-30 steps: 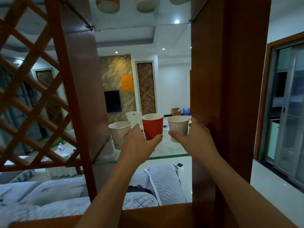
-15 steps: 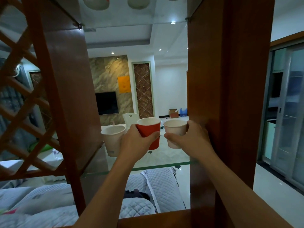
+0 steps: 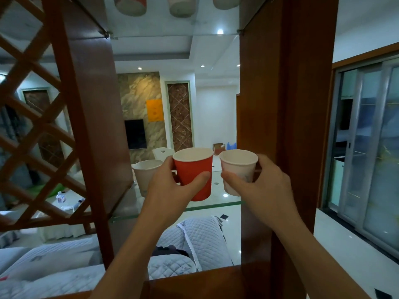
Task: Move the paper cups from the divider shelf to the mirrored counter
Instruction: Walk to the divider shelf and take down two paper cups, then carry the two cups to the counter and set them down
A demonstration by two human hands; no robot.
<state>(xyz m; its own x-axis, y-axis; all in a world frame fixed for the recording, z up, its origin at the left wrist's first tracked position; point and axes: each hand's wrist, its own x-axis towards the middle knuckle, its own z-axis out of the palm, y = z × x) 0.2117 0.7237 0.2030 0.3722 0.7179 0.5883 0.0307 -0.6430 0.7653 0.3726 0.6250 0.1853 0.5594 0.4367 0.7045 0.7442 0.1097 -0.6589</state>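
In the divider's open bay, above the glass shelf [image 3: 172,211]: both held cups now sit higher off the glass than a second ago. Wooden uprights, two, dark brown, flat-faced. Glass shelves, two, clear; the upper one [image 3: 216,26] carries three cups seen from beneath. Paper cups at the lower level, three, tapered with rolled rims: red cup [image 3: 194,173], ribbed, gripped by the left hand [image 3: 170,188]; white cup [image 3: 237,169], smooth, gripped by the right hand [image 3: 267,188]; second white cup [image 3: 144,175] standing on the glass.
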